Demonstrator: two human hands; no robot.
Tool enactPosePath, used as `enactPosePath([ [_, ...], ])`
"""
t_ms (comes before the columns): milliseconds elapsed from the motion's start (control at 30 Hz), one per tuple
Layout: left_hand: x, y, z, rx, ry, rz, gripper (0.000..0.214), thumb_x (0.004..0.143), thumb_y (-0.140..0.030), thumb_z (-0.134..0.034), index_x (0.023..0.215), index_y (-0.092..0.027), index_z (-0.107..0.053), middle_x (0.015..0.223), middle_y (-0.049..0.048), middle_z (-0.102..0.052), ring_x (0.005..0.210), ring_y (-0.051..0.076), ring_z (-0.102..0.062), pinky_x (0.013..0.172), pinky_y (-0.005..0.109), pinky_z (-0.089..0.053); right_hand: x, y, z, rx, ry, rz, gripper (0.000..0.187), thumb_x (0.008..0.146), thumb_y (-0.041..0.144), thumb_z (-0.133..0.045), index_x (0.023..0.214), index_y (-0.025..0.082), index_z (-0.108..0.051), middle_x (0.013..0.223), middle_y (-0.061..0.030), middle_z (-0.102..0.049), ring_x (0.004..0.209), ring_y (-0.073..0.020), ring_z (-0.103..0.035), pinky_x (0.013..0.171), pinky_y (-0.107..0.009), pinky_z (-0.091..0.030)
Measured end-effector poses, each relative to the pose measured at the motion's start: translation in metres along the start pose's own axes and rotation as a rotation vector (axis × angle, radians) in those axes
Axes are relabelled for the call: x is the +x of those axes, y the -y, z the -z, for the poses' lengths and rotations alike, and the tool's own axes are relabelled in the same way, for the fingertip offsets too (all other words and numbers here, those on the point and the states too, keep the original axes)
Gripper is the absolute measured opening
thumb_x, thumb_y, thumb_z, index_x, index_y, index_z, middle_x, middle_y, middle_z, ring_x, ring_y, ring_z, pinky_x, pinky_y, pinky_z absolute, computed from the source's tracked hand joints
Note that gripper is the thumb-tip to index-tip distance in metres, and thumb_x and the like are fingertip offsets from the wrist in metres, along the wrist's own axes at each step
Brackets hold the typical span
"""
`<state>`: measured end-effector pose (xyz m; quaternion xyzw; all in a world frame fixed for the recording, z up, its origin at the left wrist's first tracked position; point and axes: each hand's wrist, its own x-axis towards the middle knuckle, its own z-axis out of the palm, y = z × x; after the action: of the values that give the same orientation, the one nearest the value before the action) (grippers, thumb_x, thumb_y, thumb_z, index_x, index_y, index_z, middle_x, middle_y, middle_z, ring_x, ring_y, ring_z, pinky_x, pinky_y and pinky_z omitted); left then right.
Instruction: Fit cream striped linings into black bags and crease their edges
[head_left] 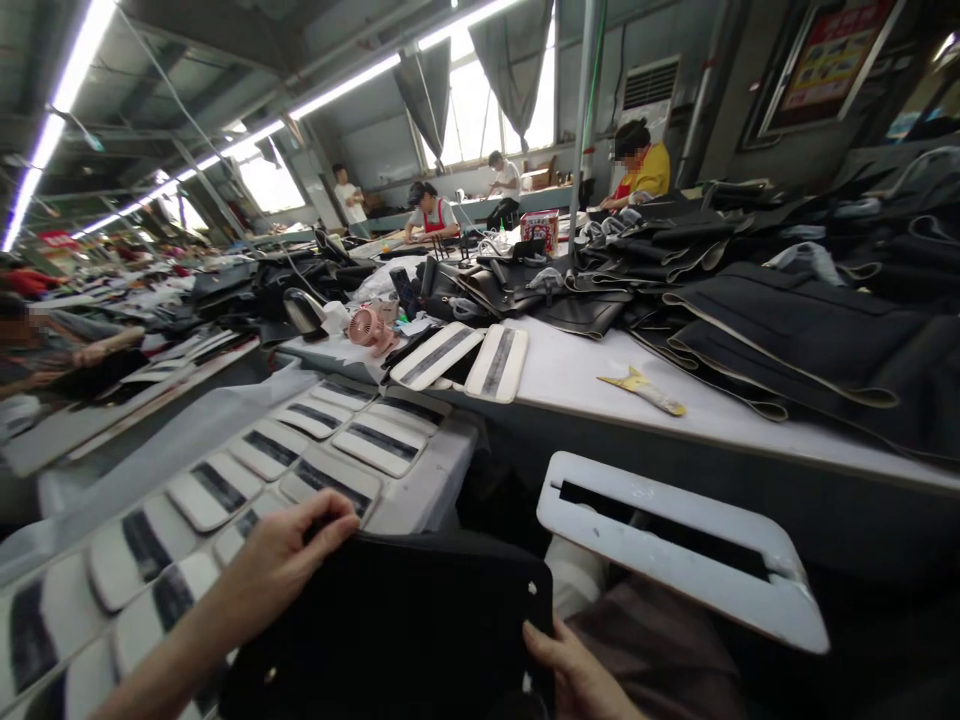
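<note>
Black panel (405,620) not yet set down: left hand (304,545) pinches its top edge, right hand (570,665) its right edge. Striped white pads (381,443) already lie in rows, left table (442,475).

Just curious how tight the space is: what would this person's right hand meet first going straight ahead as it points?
Most likely the black panel: the right hand is already touching its edge. Beyond that, depth is unclear.

The panel (405,622) is black, the pads (380,443) white with a dark stripe.
</note>
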<state>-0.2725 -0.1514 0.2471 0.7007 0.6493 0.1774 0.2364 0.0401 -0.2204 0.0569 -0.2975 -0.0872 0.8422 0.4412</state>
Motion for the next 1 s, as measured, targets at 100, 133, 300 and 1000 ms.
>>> enactPosePath([
  [100, -0.025, 0.023, -0.043, -0.133, 0.028, 0.056, 0.038, 0.081, -0.054, -0.064, 0.106, -0.026, -0.072, 0.104, 0.0045, -0.071, 0.097, 0.025, -0.064, 0.085, 0.031, -0.053, 0.002, 0.018, 0.004, -0.009, -0.138, 0.071, 0.051, 0.061, 0.029, -0.087, 0.108, 0.021, -0.069, 0.098, -0.007, -0.074, 0.093, -0.0269, -0.069, 0.082, -0.036, -0.053],
  [133, -0.033, 0.029, -0.058, -0.197, 0.045, 0.07, 0.041, 0.078, -0.053, -0.068, 0.11, -0.027, -0.072, 0.109, 0.0049, -0.071, 0.101, 0.027, -0.064, 0.088, 0.034, -0.053, 0.004, 0.028, 0.002, -0.048, -0.165, 0.124, 0.051, 0.062, 0.028, -0.087, 0.109, 0.02, -0.069, 0.098, -0.0068, -0.074, 0.091, -0.0252, -0.069, 0.08, -0.034, -0.053],
  [300, -0.056, 0.022, -0.124, -0.588, 0.117, 0.112, 0.055, 0.079, -0.046, -0.071, 0.131, -0.03, -0.061, 0.105, 0.0056, -0.072, 0.099, 0.028, -0.066, 0.092, 0.043, -0.054, 0.024, 0.061, -0.031, -0.203, -0.166, 0.32, 0.042, 0.062, 0.032, -0.087, 0.098, 0.017, -0.073, 0.1, -0.0065, -0.074, 0.093, -0.0218, -0.068, 0.083, -0.031, -0.053],
  [1000, 0.022, -0.039, -0.169, -0.947, -0.475, 0.252, 0.043, 0.084, -0.053, -0.066, 0.11, -0.019, -0.059, 0.1, 0.0052, -0.07, 0.085, 0.022, -0.07, 0.071, 0.029, -0.057, 0.06, 0.067, -0.094, -0.908, -0.39, 0.808, 0.036, 0.085, 0.043, -0.062, 0.113, 0.019, -0.063, 0.103, -0.0076, -0.069, 0.093, -0.0257, -0.064, 0.084, -0.037, -0.049],
])
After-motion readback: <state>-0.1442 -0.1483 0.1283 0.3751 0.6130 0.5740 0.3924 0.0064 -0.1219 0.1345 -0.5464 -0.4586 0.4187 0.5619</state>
